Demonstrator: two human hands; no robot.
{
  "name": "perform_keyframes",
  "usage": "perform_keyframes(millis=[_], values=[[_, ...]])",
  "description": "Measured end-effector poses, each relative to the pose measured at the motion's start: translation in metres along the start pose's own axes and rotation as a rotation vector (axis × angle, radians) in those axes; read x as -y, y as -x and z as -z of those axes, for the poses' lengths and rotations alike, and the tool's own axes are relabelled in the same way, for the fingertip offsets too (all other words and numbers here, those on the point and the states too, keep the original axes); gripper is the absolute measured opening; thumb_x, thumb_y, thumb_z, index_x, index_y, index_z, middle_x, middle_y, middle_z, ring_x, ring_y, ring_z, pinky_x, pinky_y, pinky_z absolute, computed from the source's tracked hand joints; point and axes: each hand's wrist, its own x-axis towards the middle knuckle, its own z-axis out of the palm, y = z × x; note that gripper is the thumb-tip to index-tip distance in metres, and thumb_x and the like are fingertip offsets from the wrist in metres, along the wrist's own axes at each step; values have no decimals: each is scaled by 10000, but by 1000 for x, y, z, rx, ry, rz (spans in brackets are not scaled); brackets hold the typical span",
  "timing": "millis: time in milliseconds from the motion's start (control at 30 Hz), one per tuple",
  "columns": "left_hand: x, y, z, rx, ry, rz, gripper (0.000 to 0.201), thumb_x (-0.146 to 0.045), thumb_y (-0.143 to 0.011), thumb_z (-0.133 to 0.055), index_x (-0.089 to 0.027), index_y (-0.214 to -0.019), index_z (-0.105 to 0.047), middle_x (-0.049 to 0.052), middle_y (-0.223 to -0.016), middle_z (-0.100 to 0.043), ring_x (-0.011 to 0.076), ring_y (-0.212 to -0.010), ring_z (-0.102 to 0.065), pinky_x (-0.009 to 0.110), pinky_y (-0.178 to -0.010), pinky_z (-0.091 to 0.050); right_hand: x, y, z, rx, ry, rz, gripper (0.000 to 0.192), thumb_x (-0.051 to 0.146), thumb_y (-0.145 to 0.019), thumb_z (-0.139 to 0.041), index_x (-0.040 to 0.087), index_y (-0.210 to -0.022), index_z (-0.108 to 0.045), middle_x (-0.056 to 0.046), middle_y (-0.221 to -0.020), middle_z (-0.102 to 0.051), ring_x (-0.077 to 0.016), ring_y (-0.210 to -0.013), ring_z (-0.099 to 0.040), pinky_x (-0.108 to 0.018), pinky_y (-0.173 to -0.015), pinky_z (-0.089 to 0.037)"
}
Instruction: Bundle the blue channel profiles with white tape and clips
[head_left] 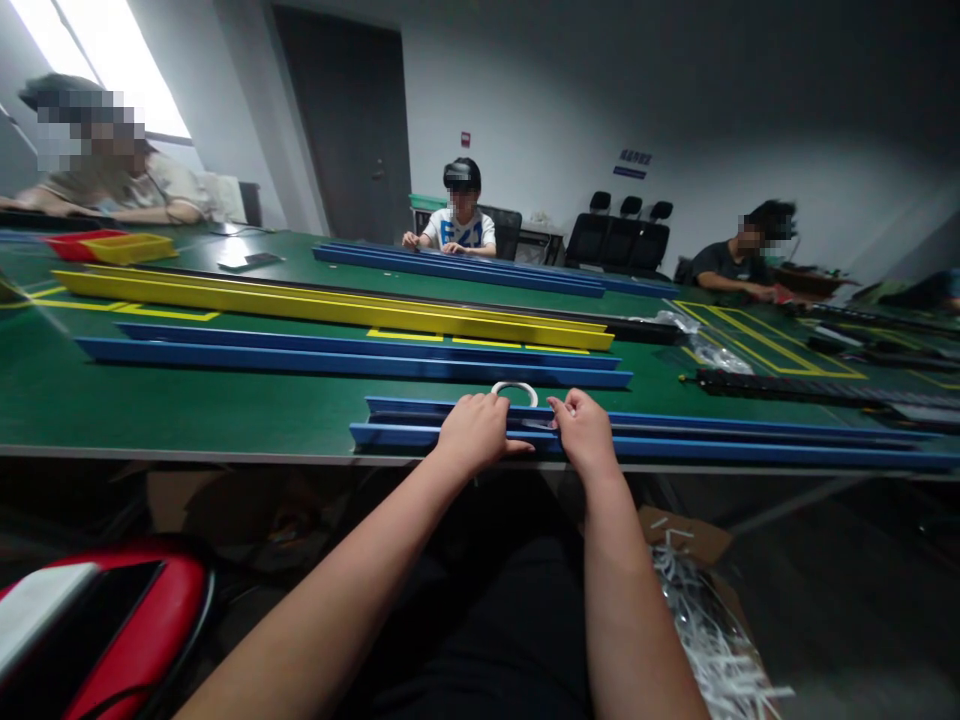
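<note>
A long blue channel [720, 447] lies along the near edge of the table, its groove facing up. My left hand [474, 432] is wrapped over it near its left end, fingers across the far rail and thumb stretched along the near one. Just right of that, my right hand [586, 428] is closed in a pinch above the channel. A small pale, clear-looking strip [537, 425] shows at its fingers, over the groove. A white ring like a roll of tape [516, 386] stands behind the channel between my hands, close to my left fingertips.
Another blue channel [360, 360] and a yellow channel [337, 308] lie beyond, with more blue channels [465, 268] farther back. Black strips [795, 387] lie right. Below right, a cardboard box [694, 535] holds white scraps; a red stool [176, 600] stands left. Several people sit around the table.
</note>
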Motion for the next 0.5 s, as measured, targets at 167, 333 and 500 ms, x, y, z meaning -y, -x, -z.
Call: perform_keyframes(millis=[167, 333, 500], values=[[19, 11, 8, 29, 4, -1, 699, -794, -711, -493, -181, -1024, -620, 133, -988, -679, 304, -954, -625, 409, -850, -435, 14, 4, -1, 13, -419, -71, 433, 565, -827, -571, 238, -687, -325, 69, -516, -463, -145, -525, -585, -245, -546, -430], [58, 30, 18, 72, -12, 66, 750, -802, -656, -550, -224, -1131, -607, 109, -1063, -688, 298, -1005, -624, 381, -875, -433, 18, 5, -2, -48, -575, -86, 420, 598, -848, -526, 247, -753, -317, 103, -514, -372, -100, -418, -449, -232, -500, -410], [91, 45, 26, 69, -30, 74, 769, -791, -659, -558, -224, -1178, -597, 103, -1118, -683, 302, -1045, -616, 382, -906, -431, 26, 6, 5, -103, -18, 25, 323, 532, -857, -533, 216, -791, -522, 16, -634, -556, -129, -575, -490, -241, -564, -349]])
